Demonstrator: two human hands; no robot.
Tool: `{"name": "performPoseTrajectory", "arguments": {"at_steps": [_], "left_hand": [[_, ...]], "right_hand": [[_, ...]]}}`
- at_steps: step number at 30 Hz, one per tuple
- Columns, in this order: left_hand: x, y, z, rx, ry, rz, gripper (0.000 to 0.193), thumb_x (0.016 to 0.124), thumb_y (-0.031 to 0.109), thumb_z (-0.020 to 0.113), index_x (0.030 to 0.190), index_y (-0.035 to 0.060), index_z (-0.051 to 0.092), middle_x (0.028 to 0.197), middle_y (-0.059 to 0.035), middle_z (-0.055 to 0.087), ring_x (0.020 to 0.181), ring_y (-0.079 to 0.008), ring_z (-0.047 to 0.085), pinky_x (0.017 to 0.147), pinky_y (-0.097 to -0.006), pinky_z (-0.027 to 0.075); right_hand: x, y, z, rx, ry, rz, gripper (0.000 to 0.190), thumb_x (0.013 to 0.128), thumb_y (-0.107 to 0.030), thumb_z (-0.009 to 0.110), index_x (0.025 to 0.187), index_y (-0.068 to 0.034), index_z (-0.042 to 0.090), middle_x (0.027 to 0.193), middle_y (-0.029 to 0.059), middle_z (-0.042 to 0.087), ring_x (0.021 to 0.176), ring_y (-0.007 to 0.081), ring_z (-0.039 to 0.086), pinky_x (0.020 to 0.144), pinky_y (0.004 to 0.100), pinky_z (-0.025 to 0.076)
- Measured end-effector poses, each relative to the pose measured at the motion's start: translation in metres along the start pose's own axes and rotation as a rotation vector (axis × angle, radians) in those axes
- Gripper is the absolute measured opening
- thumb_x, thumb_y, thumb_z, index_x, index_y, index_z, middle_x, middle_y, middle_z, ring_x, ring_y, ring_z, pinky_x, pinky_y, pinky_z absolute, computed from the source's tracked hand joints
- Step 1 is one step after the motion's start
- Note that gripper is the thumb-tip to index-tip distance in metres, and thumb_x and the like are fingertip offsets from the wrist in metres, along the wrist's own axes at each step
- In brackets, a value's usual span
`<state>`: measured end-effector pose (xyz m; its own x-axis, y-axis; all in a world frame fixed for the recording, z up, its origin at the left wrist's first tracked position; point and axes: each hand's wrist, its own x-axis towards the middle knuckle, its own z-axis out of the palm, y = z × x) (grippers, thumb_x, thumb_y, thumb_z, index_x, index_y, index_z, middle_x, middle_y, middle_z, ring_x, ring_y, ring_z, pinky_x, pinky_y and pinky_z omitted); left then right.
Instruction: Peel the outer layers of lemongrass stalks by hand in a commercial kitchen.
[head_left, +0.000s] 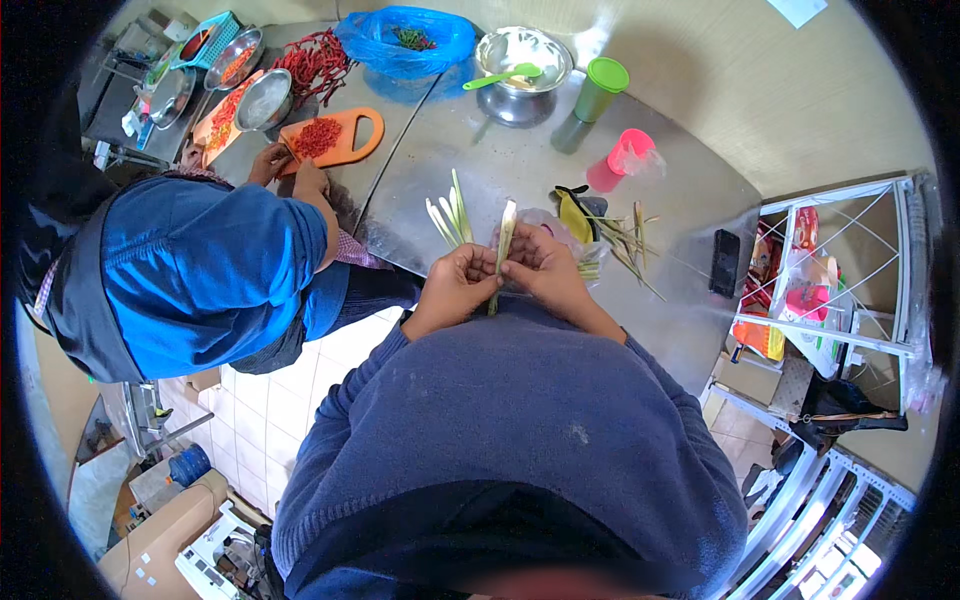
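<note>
Between my two hands stands a lemongrass stalk (505, 232), its pale thick end pointing up and away from me. My left hand (463, 281) pinches it low down, near its greenish end. The fingers of my right hand (546, 266) grip its right side a little higher. Several trimmed lemongrass stalks (452, 215) lie on the steel table just beyond my left hand. A clear plastic bag (596, 264) with more stalks sits partly hidden behind my right hand. Loose peeled strips of lemongrass (634, 240) are scattered to its right.
At my left a person in blue (210, 270) works at an orange cutting board (346, 139) with chopped red chillies. Farther back stand a blue plastic bag (405, 49), a steel bowl (517, 105), a green tumbler (600, 90) and a pink cup (630, 150). A phone (724, 262) lies near the right edge.
</note>
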<state>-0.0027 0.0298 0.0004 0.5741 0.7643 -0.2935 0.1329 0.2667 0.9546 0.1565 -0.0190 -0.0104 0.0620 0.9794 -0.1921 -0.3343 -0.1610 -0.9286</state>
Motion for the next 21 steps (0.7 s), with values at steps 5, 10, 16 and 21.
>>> {"name": "performPoseTrajectory", "arguments": {"at_steps": [5,10,16,21], "left_hand": [[0.001,-0.003,0.000,-0.033,0.022,-0.044,0.021,0.079,-0.001,0.065,0.098,-0.0012,0.055,0.086,-0.0032,0.059,0.077,-0.0083,0.057,0.070,-0.0219,0.046],[0.002,-0.006,-0.002,0.001,-0.006,-0.009,0.019,0.080,0.000,0.064,0.097,-0.0008,0.054,0.085,-0.0029,0.059,0.076,-0.0080,0.056,0.067,-0.0213,0.046],[0.005,0.001,-0.002,-0.063,-0.020,-0.014,0.018,0.081,0.001,0.064,0.096,-0.0002,0.054,0.083,-0.0017,0.058,0.072,-0.0066,0.054,0.062,-0.0197,0.044],[0.004,0.000,-0.001,0.017,-0.005,0.041,0.016,0.082,0.003,0.063,0.095,0.0005,0.054,0.078,0.0005,0.056,0.066,-0.0046,0.051,0.058,-0.0194,0.042]], "right_hand": [[0.001,0.006,-0.002,-0.064,0.007,0.043,0.039,0.078,0.008,0.058,0.115,0.005,0.047,0.085,0.0044,0.056,0.078,0.0109,0.057,0.070,0.0219,0.047],[0.003,0.003,-0.004,-0.138,0.007,0.064,0.037,0.079,0.009,0.057,0.114,0.003,0.049,0.083,0.0039,0.056,0.072,0.0105,0.057,0.063,0.0225,0.047],[0.004,-0.006,-0.002,-0.029,0.016,0.054,0.033,0.078,0.009,0.056,0.110,0.001,0.052,0.079,0.0030,0.057,0.068,0.0096,0.057,0.059,0.0212,0.046],[0.004,-0.005,-0.001,-0.121,0.021,-0.005,0.031,0.078,0.010,0.055,0.108,0.001,0.054,0.079,0.0025,0.058,0.069,0.0089,0.056,0.058,0.0202,0.045]]}}
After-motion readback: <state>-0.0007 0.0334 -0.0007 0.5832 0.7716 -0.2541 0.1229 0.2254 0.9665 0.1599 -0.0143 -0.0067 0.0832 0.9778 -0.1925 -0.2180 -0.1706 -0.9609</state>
